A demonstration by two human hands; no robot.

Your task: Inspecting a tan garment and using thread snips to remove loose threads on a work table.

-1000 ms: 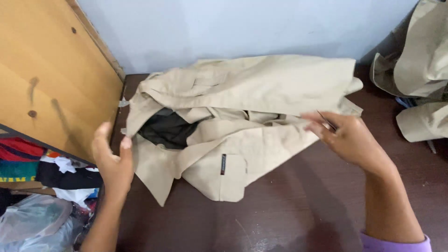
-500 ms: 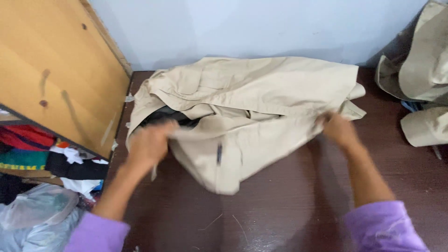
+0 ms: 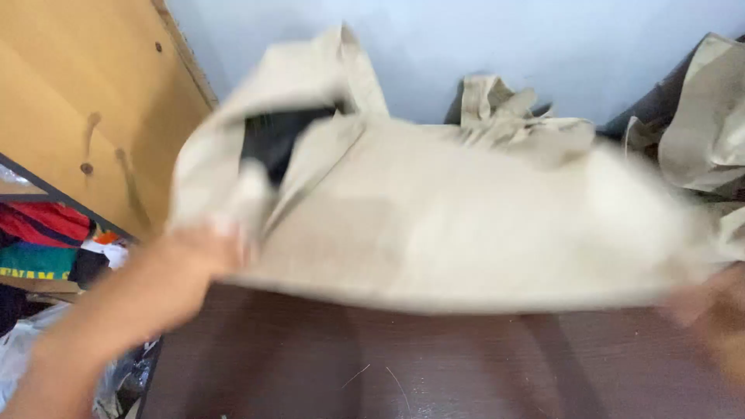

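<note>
jacket: beige jacket (image 3: 466,225) is lifted off the dark wooden table (image 3: 372,365), spread wide between both hands, dark lining showing top left; all motion-blurred
left hand: left hand (image 3: 206,252) looks clamped on the jacket's left edge; grip seems firm
right hand: right hand (image 3: 710,302) sits at the right edge; too blurry, can't tell if it's pinching
tip: I'd keep both edges level and taut; steer clear of the other beige garments (image 3: 710,124) at right

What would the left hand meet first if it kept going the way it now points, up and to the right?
The left hand already grips the beige jacket; beyond that fabric, probably the pale blue wall, though blur hides depth.
</note>
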